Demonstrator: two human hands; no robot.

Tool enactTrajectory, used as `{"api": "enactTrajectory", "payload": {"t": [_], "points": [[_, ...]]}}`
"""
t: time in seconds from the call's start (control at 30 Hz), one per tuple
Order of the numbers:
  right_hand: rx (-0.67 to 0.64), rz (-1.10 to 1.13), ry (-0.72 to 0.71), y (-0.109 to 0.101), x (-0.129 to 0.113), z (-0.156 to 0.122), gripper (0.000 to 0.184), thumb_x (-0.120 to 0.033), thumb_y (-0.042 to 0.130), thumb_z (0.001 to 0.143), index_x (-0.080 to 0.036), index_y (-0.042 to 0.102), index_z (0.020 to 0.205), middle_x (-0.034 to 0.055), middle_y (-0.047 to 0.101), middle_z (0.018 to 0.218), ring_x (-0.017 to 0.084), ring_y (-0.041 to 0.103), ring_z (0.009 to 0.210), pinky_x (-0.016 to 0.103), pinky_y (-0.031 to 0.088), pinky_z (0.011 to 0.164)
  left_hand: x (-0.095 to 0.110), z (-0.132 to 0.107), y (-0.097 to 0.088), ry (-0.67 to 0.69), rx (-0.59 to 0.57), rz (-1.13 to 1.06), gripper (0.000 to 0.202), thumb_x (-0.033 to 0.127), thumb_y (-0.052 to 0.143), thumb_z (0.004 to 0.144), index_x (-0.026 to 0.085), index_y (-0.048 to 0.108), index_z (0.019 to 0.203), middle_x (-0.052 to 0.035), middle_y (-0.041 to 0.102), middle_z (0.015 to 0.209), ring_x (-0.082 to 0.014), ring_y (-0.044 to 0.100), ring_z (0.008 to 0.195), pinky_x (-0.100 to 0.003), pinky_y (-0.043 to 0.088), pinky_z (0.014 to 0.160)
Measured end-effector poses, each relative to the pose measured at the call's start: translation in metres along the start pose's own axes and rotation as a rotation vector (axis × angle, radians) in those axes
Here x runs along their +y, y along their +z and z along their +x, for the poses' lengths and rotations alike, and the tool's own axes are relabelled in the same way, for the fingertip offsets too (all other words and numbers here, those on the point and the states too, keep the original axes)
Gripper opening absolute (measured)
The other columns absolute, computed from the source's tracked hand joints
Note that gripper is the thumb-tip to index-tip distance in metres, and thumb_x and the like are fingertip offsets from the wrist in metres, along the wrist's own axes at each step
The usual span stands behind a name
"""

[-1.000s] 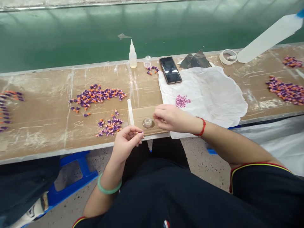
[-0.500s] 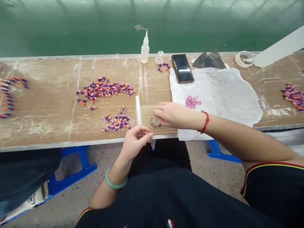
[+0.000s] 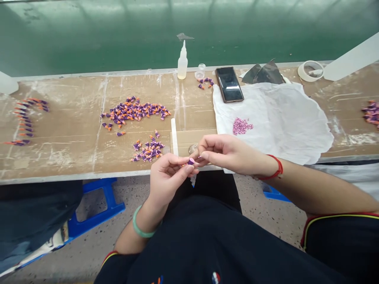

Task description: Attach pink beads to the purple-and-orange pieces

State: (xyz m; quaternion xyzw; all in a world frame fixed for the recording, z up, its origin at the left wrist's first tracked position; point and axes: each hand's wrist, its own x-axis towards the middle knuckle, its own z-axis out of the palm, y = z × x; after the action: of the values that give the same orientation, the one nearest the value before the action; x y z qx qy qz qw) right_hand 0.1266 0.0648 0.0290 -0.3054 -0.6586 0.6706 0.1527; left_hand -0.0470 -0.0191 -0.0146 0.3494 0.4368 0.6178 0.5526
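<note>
My left hand (image 3: 167, 173) pinches a small purple-and-pink clay figure (image 3: 191, 161) between thumb and forefinger, above the table's front edge. Close beside it, my right hand (image 3: 227, 154) is closed in a pinch, its fingertips almost at the figure. A tiny pink speck shows at those fingertips, too small to name. Beneath the hands lies a piece of cardboard (image 3: 189, 137) with a small clear dish (image 3: 193, 148), partly hidden by the right hand, and a white flat stick (image 3: 174, 136). To the left are a smaller pile of purple-and-orange figures (image 3: 150, 150) and a larger pile (image 3: 133, 110) behind it.
Tiny pink pieces (image 3: 241, 126) lie on a white cloth (image 3: 284, 122), with a phone (image 3: 229, 85) at its corner. A dropper bottle (image 3: 182, 63), clear cup (image 3: 200, 71) and tape roll (image 3: 310, 71) stand along the back. Curved rows of figures (image 3: 26, 118) lie far left.
My right hand has come from over the clear dish toward me, to the figure in my left hand. The figure now shows more plainly. The whole view has shifted slightly.
</note>
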Motion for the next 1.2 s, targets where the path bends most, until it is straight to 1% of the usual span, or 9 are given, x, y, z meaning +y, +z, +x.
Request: {"api": "enactTrajectory", "payload": {"t": [0.13, 0.23, 0.37, 0.5, 0.6, 0.8, 0.97, 1.1, 1.2], "points": [[0.003, -0.084, -0.058, 0.004, -0.007, -0.009, 0.017, -0.028, 0.059, 0.092, -0.02, 0.051, 0.079, 0.0006, 0.061, 0.074, 0.012, 0.059, 0.069, 0.025, 0.05, 0.062, 0.007, -0.005, 0.007, 0.053, -0.019, 0.025, 0.025, 0.034, 0.089, 0.07, 0.018, 0.07, 0.075, -0.0017, 0.078, 0.072, -0.0171, 0.076, 0.058, -0.022, 0.065, 0.055], [0.046, -0.205, -0.109, 0.005, -0.011, -0.014, 0.015, -0.025, 0.056, 0.091, -0.02, 0.051, 0.079, -0.0006, 0.059, 0.07, 0.011, 0.055, 0.065, 0.023, 0.045, 0.058, 0.01, -0.008, 0.01, 0.066, -0.042, 0.038, 0.022, 0.032, 0.088, 0.072, 0.018, 0.072, 0.076, -0.0021, 0.078, 0.073, -0.0176, 0.077, 0.06, -0.022, 0.066, 0.057], [0.059, -0.326, -0.175, 0.007, -0.014, -0.018, 0.014, -0.022, 0.053, 0.091, -0.02, 0.051, 0.077, -0.0016, 0.058, 0.067, 0.01, 0.052, 0.062, 0.021, 0.04, 0.053, 0.013, -0.011, 0.012, 0.078, -0.045, 0.058, 0.022, 0.032, 0.088, 0.072, 0.018, 0.073, 0.076, -0.0024, 0.078, 0.073, -0.0183, 0.077, 0.061, -0.023, 0.066, 0.057], [0.069, -0.385, -0.217, 0.008, -0.015, -0.02, 0.014, -0.022, 0.052, 0.09, -0.02, 0.05, 0.076, -0.0021, 0.058, 0.067, 0.009, 0.051, 0.061, 0.021, 0.039, 0.052, 0.013, -0.012, 0.014, 0.101, -0.06, 0.008, 0.015, 0.025, 0.088, 0.073, 0.019, 0.075, 0.078, -0.0009, 0.079, 0.074, -0.0167, 0.077, 0.063, -0.019, 0.065, 0.058], [0.085, -0.417, -0.243, 0.009, -0.016, -0.021, 0.013, -0.02, 0.052, 0.089, -0.02, 0.051, 0.076, -0.0026, 0.058, 0.066, 0.009, 0.05, 0.058, 0.02, 0.039, 0.051, 0.013, -0.012, 0.014, 0.104, -0.058, 0.004, 0.014, 0.024, 0.088, 0.073, 0.02, 0.076, 0.079, -0.0002, 0.08, 0.075, -0.0162, 0.077, 0.063, -0.019, 0.065, 0.059], [0.114, -0.493, -0.309, 0.011, -0.018, -0.022, 0.013, -0.017, 0.053, 0.087, -0.021, 0.05, 0.074, -0.0032, 0.059, 0.064, 0.008, 0.051, 0.057, 0.019, 0.04, 0.052, 0.014, -0.014, 0.018, 0.124, -0.032, 0.023, 0.015, 0.025, 0.088, 0.071, 0.019, 0.075, 0.077, -0.0006, 0.079, 0.073, -0.016, 0.077, 0.062, -0.019, 0.065, 0.057], [0.168, -0.562, -0.381, 0.015, -0.019, -0.023, 0.015, -0.014, 0.051, 0.086, -0.021, 0.047, 0.073, -0.0039, 0.059, 0.063, 0.008, 0.052, 0.054, 0.019, 0.039, 0.051, 0.013, -0.015, 0.021, 0.132, 0.023, 0.056, 0.021, 0.032, 0.09, 0.068, 0.018, 0.075, 0.074, -0.0019, 0.079, 0.072, -0.0167, 0.075, 0.058, -0.022, 0.065, 0.054], [0.213, -0.617, -0.422, 0.019, -0.018, -0.023, 0.017, -0.014, 0.049, 0.086, -0.022, 0.043, 0.073, -0.004, 0.059, 0.063, 0.008, 0.05, 0.053, 0.02, 0.038, 0.051, 0.011, -0.014, 0.02, 0.132, 0.03, 0.049, 0.021, 0.033, 0.09, 0.069, 0.019, 0.075, 0.075, -0.0023, 0.079, 0.073, -0.0164, 0.075, 0.058, -0.023, 0.065, 0.055], [0.235, -0.64, -0.461, 0.021, -0.017, -0.023, 0.017, -0.013, 0.049, 0.087, -0.023, 0.042, 0.075, -0.0041, 0.059, 0.063, 0.008, 0.051, 0.052, 0.02, 0.038, 0.051, 0.011, -0.013, 0.021, 0.142, 0.033, 0.041, 0.021, 0.033, 0.09, 0.069, 0.019, 0.075, 0.074, -0.0017, 0.079, 0.072, -0.0156, 0.075, 0.058, -0.022, 0.064, 0.054]]}}
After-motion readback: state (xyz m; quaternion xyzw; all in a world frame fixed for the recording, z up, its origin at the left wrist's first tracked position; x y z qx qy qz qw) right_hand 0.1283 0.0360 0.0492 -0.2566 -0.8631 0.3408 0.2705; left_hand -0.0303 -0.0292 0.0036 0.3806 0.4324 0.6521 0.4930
